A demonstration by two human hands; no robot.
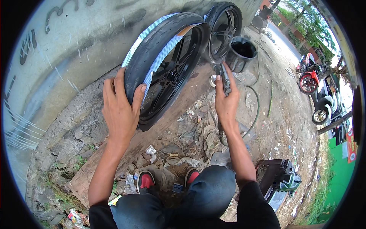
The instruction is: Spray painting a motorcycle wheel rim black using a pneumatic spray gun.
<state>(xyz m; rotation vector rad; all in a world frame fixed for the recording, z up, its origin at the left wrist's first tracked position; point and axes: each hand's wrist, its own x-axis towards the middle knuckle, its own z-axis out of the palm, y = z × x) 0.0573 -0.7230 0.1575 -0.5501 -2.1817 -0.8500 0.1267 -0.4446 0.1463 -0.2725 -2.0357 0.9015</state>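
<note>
A black motorcycle wheel (pixel 166 44) with its tyre on leans at the wall, tilted to the right. Blue-and-white checked strips (pixel 154 28) line both sides of the tyre. My left hand (pixel 121 103) grips the tyre's near end, thumb on the right side and fingers on the left. In my right hand (pixel 227 99) is a metal spray gun (pixel 225 78), held to the right of the wheel. Its dark, open-topped cup (pixel 238 65) shows beyond my fingers. What the gun's nozzle faces is hard to make out.
A second black wheel (pixel 237 19) leans at the wall (pixel 87 34) behind. A pale tape roll (pixel 212 81) lies near the gun. The hose (pixel 256 108) curls over littered dirt ground (pixel 282 126). Parked motorcycles (pixel 320 114) stand far right; a dark-green helmet-like object (pixel 288 181) lies lower right.
</note>
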